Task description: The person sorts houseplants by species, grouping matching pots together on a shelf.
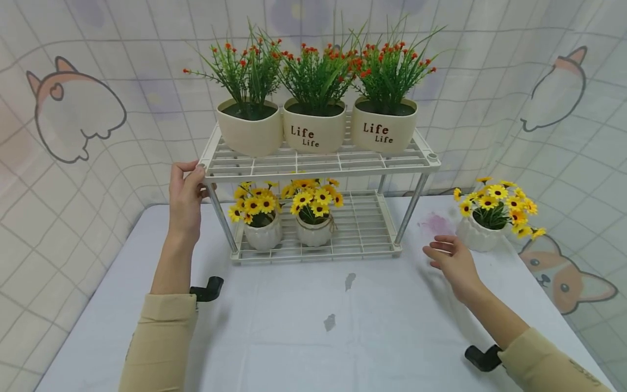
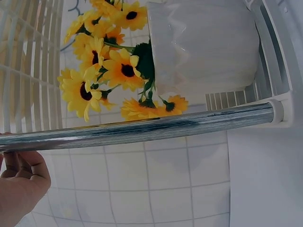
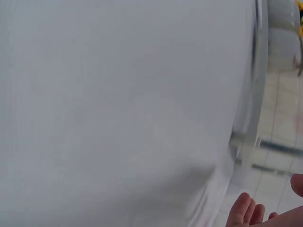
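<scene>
A two-tier white rack [image 1: 313, 170] with metal posts stands on the table. At its upper left front corner, my left hand [image 1: 185, 198] grips the top tier's edge, fingers curled around it. In the left wrist view, that hand [image 2: 23, 184] appears beside the metal post [image 2: 142, 134]. My right hand [image 1: 454, 267] hovers between the rack and a white pot of yellow flowers [image 1: 482, 234], its fingers loosely bent and holding nothing. Two more pots of yellow flowers, a left one [image 1: 264, 233] and a right one [image 1: 315, 231], sit on the lower tier.
Three cream pots, the left [image 1: 250, 130], middle [image 1: 314, 128] and right [image 1: 384, 125], hold red-flowered plants in a row on the top tier. A white cloth [image 1: 294, 321] with grey marks covers the table. A patterned curtain [image 1: 147, 109] hangs behind and at the sides.
</scene>
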The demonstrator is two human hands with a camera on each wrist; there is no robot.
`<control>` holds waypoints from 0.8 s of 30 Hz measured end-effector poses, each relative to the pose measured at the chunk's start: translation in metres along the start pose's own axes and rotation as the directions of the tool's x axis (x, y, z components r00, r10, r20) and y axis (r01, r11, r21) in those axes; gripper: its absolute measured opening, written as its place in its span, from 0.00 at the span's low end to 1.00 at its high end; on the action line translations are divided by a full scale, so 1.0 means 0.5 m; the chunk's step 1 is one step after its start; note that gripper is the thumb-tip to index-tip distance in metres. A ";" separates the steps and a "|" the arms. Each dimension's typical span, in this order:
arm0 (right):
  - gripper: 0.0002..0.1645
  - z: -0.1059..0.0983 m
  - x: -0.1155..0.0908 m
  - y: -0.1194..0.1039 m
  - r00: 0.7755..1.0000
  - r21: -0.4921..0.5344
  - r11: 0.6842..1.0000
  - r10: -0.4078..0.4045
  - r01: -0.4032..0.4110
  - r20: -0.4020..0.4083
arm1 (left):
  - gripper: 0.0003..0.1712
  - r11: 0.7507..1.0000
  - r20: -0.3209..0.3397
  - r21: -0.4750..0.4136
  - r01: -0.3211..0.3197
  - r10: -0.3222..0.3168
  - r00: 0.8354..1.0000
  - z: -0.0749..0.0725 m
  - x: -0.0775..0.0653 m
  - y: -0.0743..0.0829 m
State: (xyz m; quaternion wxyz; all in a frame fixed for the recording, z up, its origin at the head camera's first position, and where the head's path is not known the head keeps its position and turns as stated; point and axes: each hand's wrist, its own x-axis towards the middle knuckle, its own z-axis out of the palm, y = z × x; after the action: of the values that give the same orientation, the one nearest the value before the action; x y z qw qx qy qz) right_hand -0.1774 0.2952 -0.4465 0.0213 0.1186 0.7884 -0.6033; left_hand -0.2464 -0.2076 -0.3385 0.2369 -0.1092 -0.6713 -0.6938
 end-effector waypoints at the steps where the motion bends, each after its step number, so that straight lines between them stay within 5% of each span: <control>1: 0.41 -0.012 0.004 0.002 1.000 0.014 1.000 0.012 -0.012 -0.018 | 0.09 1.000 -0.003 0.001 -0.001 0.001 1.000 -0.001 0.000 0.000; 6: 0.38 -0.068 0.023 0.011 0.981 0.124 0.988 0.108 -0.089 -0.159 | 0.08 1.000 -0.007 0.005 -0.003 0.003 1.000 -0.001 0.000 0.000; 10: 0.34 -0.100 0.037 0.021 0.923 0.194 0.969 0.211 -0.153 -0.321 | 0.08 1.000 -0.004 -0.004 -0.006 0.006 1.000 0.000 0.001 -0.001; 15: 0.45 -0.131 0.048 0.032 0.866 0.235 0.953 0.274 -0.188 -0.419 | 0.08 1.000 -0.003 -0.004 -0.012 0.012 1.000 0.000 0.001 0.000; 24: 0.61 -0.154 0.072 0.041 0.861 0.147 0.966 0.255 -0.212 -0.441 | 0.07 1.000 0.003 -0.005 -0.014 0.015 1.000 0.000 0.000 0.002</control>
State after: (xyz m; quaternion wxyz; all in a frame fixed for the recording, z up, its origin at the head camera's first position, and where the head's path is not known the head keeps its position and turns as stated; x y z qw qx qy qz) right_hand -0.1996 0.3798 -0.4514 -0.0968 0.3523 0.7220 -0.5876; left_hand -0.2459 -0.2076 -0.3375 0.2407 -0.1157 -0.6692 -0.6934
